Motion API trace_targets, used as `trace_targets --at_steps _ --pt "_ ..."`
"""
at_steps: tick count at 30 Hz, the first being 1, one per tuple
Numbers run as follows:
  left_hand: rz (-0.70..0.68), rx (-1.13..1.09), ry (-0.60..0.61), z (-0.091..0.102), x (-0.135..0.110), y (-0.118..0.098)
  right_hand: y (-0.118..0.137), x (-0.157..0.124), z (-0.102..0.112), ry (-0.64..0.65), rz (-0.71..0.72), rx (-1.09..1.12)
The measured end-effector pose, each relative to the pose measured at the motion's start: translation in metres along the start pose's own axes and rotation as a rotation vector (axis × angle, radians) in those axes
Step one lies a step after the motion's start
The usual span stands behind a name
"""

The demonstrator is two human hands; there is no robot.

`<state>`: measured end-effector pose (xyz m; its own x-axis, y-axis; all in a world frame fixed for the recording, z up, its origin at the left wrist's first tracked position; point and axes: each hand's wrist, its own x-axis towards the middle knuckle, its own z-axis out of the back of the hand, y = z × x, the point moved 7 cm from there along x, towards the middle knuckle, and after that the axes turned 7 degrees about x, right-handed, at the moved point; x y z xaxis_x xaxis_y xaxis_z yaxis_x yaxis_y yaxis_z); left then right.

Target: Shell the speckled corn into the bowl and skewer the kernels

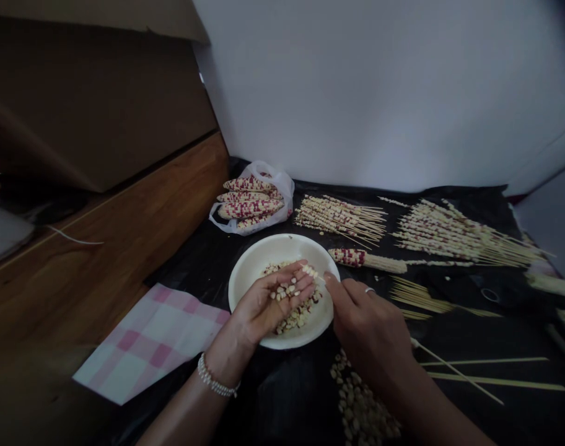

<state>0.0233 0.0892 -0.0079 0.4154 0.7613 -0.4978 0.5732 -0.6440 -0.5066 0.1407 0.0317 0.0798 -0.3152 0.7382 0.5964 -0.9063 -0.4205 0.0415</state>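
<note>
My left hand (266,306) is held palm up over a white bowl (249,248), cupping several loose corn kernels (285,290). Its fingertips lie close to a short row of pale kernels threaded on a bamboo skewer (310,271). My right hand (368,316), at the bowl's right rim, pinches the skewer between thumb and forefinger; most of the stick is hidden by the hand. More kernels, pale and dark red, lie in the bowl (294,319) beneath my left hand.
Behind the bowl sits a plastic bag of corn cobs (249,201). Kernel-threaded skewers (341,217) lie in two piles, with a partly stripped cob (368,260) in front. Bare skewers (422,294) are at right, loose kernels (363,409) in front, a checked cloth (152,341) at left.
</note>
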Motion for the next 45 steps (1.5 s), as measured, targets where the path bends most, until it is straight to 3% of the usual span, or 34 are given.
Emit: trace_targets --at_steps 4,13,19,24,29,36,45 --pt "-0.01 -0.058 0.004 0.0063 0.0024 0.0005 -0.0017 0.0 -0.0003 -0.007 -0.001 -0.003" --pt "-0.005 -0.115 -0.162 0.0055 -0.0003 -0.0019 0.0014 -0.0007 -0.0017 0.017 0.006 0.014" --pt "0.007 -0.069 0.052 -0.0009 0.0001 -0.0015 0.0024 -0.0002 -0.0021 0.022 0.015 0.003" --pt "0.047 -0.105 0.099 -0.001 -0.0002 -0.0007 0.0021 0.0003 -0.0017 0.012 0.01 0.022" --pt "0.064 -0.104 0.053 0.0005 0.0006 0.0006 0.0027 0.0004 -0.0012 0.011 0.012 0.028" --pt "-0.067 0.004 -0.094 0.0047 -0.0003 -0.0046 0.002 -0.0002 -0.0023 0.023 0.009 0.038" --pt "-0.116 0.01 -0.107 0.0045 -0.0011 -0.008 0.0019 -0.0007 -0.004 0.044 -0.003 0.004"
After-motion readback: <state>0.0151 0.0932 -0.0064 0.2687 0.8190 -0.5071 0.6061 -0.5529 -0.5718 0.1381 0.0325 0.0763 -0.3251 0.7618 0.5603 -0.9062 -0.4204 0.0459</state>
